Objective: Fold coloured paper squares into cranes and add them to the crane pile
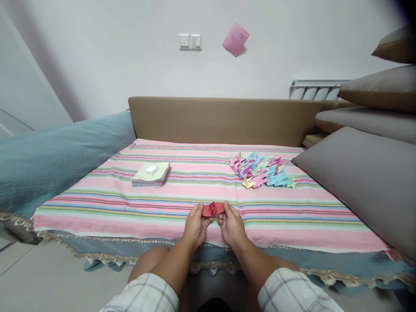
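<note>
Between my two hands is a small red folded-paper piece (213, 209), likely an origami crane, with two flat ends and a crumpled raised middle. My left hand (196, 224) pinches its left end between thumb and fingers. The right end is pinched the same way by my right hand (232, 224). Both hands hover near the front edge of the striped cloth (107, 212). Beyond them to the right lies a pile of folded paper cranes (261, 170) in pink, blue, yellow and purple. A stack of square paper sheets (151, 174) sits to the left, topped by a small white block (151, 169).
Grey cushions (360, 177) are piled along the right side. A blue-covered armrest (68, 156) borders the left, and a brown backrest (214, 120) runs along the back. On the wall are light switches (190, 42) and a pink note (236, 39).
</note>
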Tool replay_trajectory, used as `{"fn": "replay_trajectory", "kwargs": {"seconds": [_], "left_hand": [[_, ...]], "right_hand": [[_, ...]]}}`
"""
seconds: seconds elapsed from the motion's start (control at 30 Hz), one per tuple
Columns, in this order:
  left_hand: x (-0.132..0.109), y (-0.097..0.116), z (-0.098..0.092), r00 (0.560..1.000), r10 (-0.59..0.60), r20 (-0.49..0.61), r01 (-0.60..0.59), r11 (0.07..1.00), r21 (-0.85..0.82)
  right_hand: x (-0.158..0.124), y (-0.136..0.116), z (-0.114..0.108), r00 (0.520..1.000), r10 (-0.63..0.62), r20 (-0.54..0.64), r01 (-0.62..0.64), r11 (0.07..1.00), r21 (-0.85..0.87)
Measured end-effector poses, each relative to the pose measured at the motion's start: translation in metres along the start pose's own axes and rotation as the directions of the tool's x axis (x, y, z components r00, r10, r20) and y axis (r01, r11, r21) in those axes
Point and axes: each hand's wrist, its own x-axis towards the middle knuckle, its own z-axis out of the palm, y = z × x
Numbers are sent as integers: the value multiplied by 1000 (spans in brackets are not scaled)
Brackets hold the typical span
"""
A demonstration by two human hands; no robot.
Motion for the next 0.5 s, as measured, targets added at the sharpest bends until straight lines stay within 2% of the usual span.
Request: {"fn": "replay_trajectory", "kwargs": {"seconds": [0.3, 0.5], "left_hand": [[4, -2, -7, 998, -68, -2, 68, 997, -32], [2, 0, -7, 995, -97, 8, 97, 994, -55]], "right_hand": [[4, -3, -3, 1000, 1, -29, 0, 999, 51], [5, -6, -3, 998, -48, -44, 49, 999, 8]]}}
